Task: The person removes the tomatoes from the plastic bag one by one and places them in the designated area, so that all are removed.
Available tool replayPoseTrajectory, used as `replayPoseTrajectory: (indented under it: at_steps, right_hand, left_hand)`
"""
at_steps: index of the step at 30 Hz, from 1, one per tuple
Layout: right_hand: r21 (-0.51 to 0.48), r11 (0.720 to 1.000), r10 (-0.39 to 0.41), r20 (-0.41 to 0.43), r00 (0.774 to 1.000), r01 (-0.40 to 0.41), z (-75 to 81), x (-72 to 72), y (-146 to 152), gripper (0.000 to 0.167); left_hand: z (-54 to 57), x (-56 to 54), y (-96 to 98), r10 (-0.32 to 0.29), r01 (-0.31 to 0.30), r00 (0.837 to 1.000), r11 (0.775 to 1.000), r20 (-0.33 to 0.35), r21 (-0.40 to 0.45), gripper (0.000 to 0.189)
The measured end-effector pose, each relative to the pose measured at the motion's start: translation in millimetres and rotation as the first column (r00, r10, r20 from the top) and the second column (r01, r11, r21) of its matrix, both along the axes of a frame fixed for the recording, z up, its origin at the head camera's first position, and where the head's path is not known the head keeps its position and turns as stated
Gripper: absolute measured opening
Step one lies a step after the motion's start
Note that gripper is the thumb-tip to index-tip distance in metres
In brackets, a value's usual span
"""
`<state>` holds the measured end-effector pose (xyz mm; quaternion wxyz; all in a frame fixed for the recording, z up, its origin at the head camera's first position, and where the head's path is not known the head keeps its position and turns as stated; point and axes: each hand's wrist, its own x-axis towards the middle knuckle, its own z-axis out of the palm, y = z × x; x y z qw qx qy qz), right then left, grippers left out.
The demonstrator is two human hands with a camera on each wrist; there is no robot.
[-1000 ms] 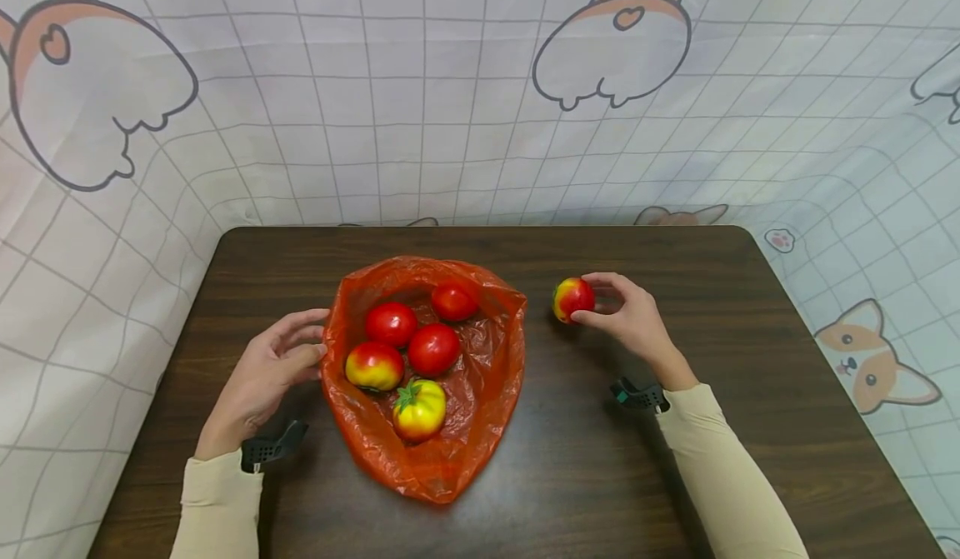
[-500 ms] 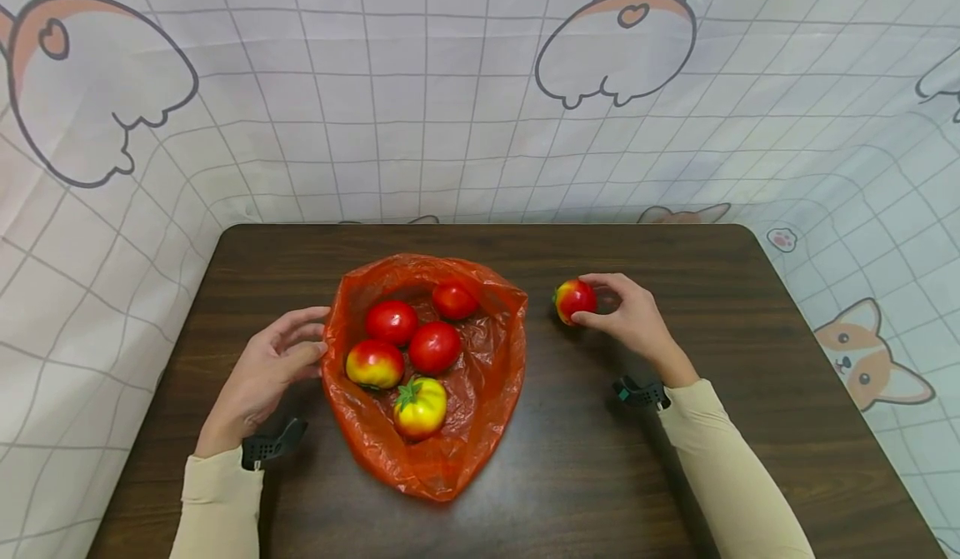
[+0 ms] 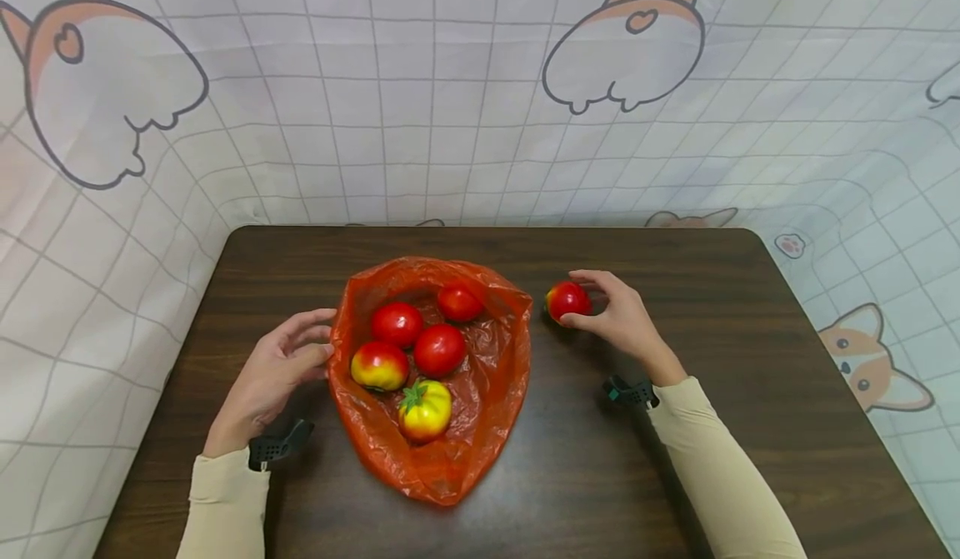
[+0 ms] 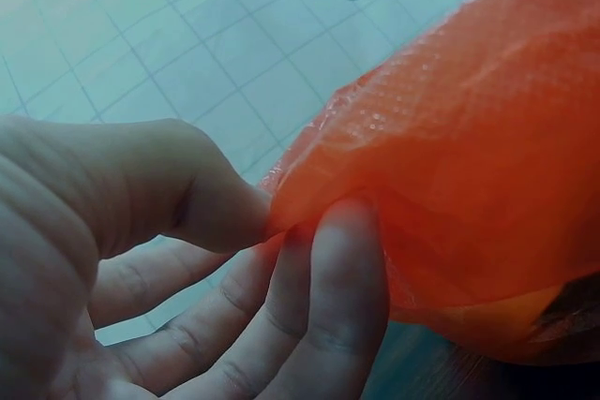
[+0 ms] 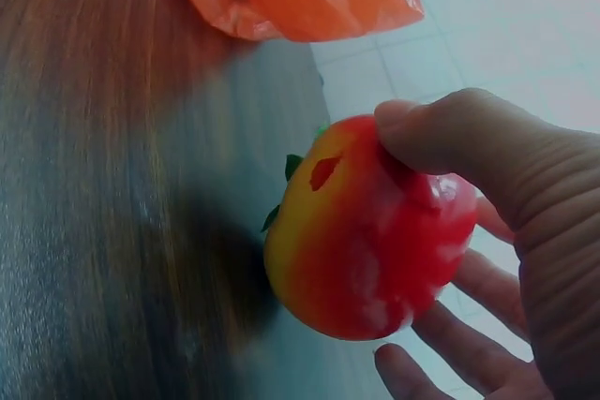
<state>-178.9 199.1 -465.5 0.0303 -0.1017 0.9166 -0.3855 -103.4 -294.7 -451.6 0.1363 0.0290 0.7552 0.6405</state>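
An orange-red plastic bag [image 3: 504, 384] stands with its mouth wide on the dark wood table. Inside it lie several tomatoes, among them a plain red tomato [image 3: 439, 350], a red-and-yellow tomato [image 3: 380, 366] and a yellow tomato [image 3: 425, 410] with a green leafy stem. At the bag's left side my left hand [image 3: 272, 373] pinches its edge; the left wrist view shows thumb and fingers meeting on the plastic [image 4: 469, 166]. To the right of the bag, my right hand [image 3: 624, 316] grips another red-and-yellow tomato [image 5: 366, 241] between thumb and fingers, its green leaves facing away from the palm.
The table [image 3: 570, 476] reaches back to a white grid-patterned cloth [image 3: 450, 84] printed with corgis, which hangs behind it and along both sides. Each wrist wears a black camera band, such as the right wrist band [image 3: 630, 392].
My right hand has moved a little left toward the bag with the tomato in its grip. The left hand keeps its pinch on the bag's edge, and the head view has shifted slightly.
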Motion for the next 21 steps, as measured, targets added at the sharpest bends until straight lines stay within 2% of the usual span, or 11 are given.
replayPoseTrajectory:
  at_steps: [6,15,21]
  right_hand:
    - [-0.002,1.0,0.028,-0.019,0.999,-0.028,-0.6,0.6,-4,0.068]
    - [0.016,0.999,0.039,0.016,0.999,-0.04,-3.2,-0.1,-7,0.061]
    - [-0.016,1.0,0.012,-0.063,0.998,-0.013,7.3,-2.5,-6,0.06]
  left_hand:
    - [-1.2,-0.1,1.0,-0.01,0.01,1.0,1.0,0.002,0.019,0.055]
    - [-2.4,0.0,1.5,-0.008,0.008,1.0,1.0,0.003,0.017,0.056]
    - [-0.3,0.5,0.4,-0.006,0.006,1.0,1.0,-0.007,0.009,0.056]
